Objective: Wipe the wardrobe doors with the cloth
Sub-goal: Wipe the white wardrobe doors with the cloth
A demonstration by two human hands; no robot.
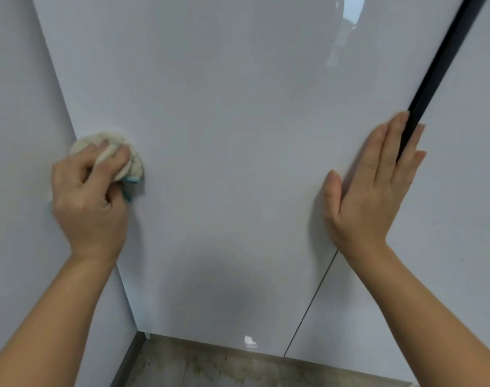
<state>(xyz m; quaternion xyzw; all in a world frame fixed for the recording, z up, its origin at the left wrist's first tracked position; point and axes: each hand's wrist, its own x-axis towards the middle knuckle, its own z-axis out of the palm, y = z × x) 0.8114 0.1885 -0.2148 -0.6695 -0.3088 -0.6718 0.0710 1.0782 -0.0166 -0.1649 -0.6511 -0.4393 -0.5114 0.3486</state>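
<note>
Hands: left (87, 202) round cloth (132, 162), right (375, 188) flat

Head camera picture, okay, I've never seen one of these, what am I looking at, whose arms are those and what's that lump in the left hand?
There is no machine here. A person wears a camera on the head, so this one picture looks forward and down along their own bare arms. In front stands a glossy white wardrobe door. The left hand grips a bunched pale cloth with a blue edge and holds it against the door near its left edge. The right hand lies flat and open at the door's right edge, beside a dark strip. The floor shows at the bottom.
</note>
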